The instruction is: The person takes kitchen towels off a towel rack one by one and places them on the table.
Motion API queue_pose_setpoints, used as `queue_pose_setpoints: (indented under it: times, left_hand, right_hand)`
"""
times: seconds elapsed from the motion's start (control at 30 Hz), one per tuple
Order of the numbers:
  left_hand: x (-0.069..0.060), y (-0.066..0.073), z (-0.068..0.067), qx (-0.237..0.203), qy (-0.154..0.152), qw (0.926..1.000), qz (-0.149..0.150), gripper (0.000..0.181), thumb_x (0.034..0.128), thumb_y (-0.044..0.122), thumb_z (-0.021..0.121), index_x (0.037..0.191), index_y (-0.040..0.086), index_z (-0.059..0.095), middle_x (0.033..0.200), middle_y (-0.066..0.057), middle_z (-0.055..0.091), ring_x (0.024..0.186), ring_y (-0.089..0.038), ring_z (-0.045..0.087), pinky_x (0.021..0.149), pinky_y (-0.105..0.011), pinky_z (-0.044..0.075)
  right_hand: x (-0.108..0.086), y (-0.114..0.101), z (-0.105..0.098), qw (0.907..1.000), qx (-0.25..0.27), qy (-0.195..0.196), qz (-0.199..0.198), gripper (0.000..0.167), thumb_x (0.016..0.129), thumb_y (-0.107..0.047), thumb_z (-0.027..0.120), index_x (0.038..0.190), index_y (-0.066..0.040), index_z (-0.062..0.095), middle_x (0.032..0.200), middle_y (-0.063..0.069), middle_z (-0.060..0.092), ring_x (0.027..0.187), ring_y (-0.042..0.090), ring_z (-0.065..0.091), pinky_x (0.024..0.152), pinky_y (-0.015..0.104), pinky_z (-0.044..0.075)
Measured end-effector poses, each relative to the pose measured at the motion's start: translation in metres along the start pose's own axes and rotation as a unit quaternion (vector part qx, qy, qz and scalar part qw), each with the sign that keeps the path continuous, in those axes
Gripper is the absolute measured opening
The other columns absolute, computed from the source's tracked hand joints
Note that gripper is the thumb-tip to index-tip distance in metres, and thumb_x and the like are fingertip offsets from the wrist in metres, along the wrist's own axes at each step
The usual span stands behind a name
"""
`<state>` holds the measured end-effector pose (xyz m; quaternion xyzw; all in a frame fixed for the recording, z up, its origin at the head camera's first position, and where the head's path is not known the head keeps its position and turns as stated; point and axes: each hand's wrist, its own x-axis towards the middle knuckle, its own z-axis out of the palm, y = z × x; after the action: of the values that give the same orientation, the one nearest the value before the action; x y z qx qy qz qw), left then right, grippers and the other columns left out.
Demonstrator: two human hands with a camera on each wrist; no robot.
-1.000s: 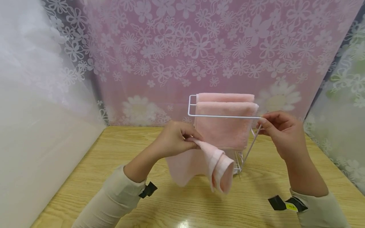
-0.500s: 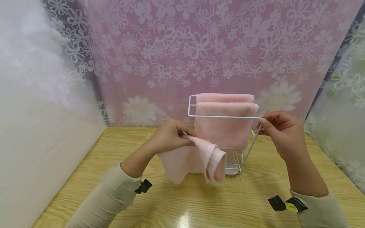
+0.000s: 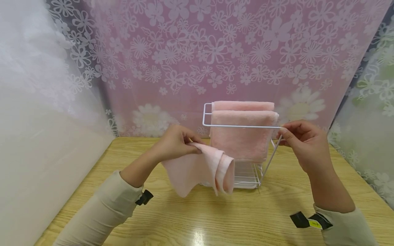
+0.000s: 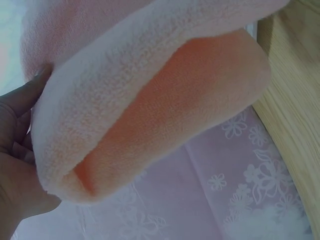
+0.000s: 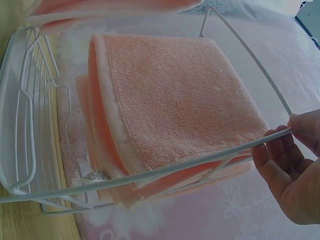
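My left hand (image 3: 175, 143) pinches a folded pink towel (image 3: 197, 167) by its upper edge, and the cloth droops in front of the rack's lower left. Its fold gapes in the left wrist view, where the thumb presses the towel (image 4: 100, 100). With thumb and fingers, my right hand (image 3: 307, 143) grips the front right corner of a white wire rack (image 3: 243, 126). Two more pink towels (image 3: 243, 136) hang folded over the rack's back bars. In the right wrist view a striped label (image 5: 96, 175) shows on a hanging towel, and the front bar lies in my right fingers.
At the rack's foot is a white wire shelf over a tray (image 3: 246, 186). A wooden table (image 3: 92, 191) carries it. Flowered pink sheeting (image 3: 184, 68) stands behind, with pale sheets at left and right.
My left hand has moved left, drawing the held towel leftward and slightly up, away from the rack's front. More of the lower tray shows. The right hand and rack have stayed put.
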<state>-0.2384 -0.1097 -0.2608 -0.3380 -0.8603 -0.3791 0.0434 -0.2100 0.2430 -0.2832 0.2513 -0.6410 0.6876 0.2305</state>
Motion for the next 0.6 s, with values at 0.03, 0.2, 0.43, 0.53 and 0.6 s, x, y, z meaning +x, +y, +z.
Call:
queue_pose_setpoints:
  times: [0.03,0.2,0.43,0.53,0.6]
  left_hand:
    - [0.0,-0.001,-0.001,0.0,-0.001,1.0,0.002,0.012,0.0761,0.011,0.084,0.087,0.014,0.08,0.076,0.008,0.071,0.06,-0.006,0.049,0.054,-0.021,0.041]
    - [-0.001,-0.005,-0.009,0.012,-0.011,0.9999,-0.006,0.012,0.0758,0.011,0.084,0.087,0.015,0.08,0.072,0.008,0.07,0.058,-0.007,0.048,0.053,-0.022,0.04]
    - [-0.003,-0.011,-0.02,0.033,-0.034,0.9989,-0.001,0.011,0.0762,0.011,0.084,0.087,0.013,0.079,0.08,0.007,0.071,0.071,-0.011,0.06,0.065,-0.028,0.051]
    - [-0.003,-0.013,-0.024,0.035,-0.046,0.9983,0.007,0.011,0.0758,0.009,0.084,0.085,0.012,0.079,0.08,0.007,0.071,0.073,-0.011,0.062,0.068,-0.029,0.053]
    - [-0.004,-0.015,-0.027,0.037,-0.053,0.9979,0.006,0.011,0.0754,0.008,0.083,0.084,0.012,0.079,0.08,0.007,0.071,0.073,-0.011,0.063,0.069,-0.029,0.054]
  right_hand:
    - [0.0,0.0,0.0,1.0,0.0,0.002,0.002,0.011,0.091,0.012,0.059,0.098,0.02,0.058,0.086,0.012,0.065,0.072,0.018,0.067,0.066,0.024,0.057]
    - [0.0,-0.001,0.0,0.9999,-0.005,0.011,0.009,0.012,0.09,0.011,0.06,0.099,0.02,0.059,0.086,0.012,0.065,0.071,0.018,0.067,0.066,0.024,0.057]
    - [0.0,-0.001,0.0,0.9998,-0.012,0.012,0.01,0.012,0.09,0.012,0.06,0.099,0.02,0.059,0.086,0.011,0.065,0.072,0.018,0.066,0.067,0.024,0.057]
    - [0.0,-0.001,0.0,0.9999,-0.01,0.009,0.009,0.013,0.09,0.012,0.06,0.099,0.021,0.058,0.086,0.011,0.065,0.072,0.018,0.066,0.066,0.024,0.057]
    - [0.0,-0.001,0.0,0.9998,-0.01,0.01,0.011,0.013,0.09,0.012,0.06,0.1,0.021,0.058,0.085,0.011,0.066,0.072,0.018,0.066,0.066,0.024,0.057]
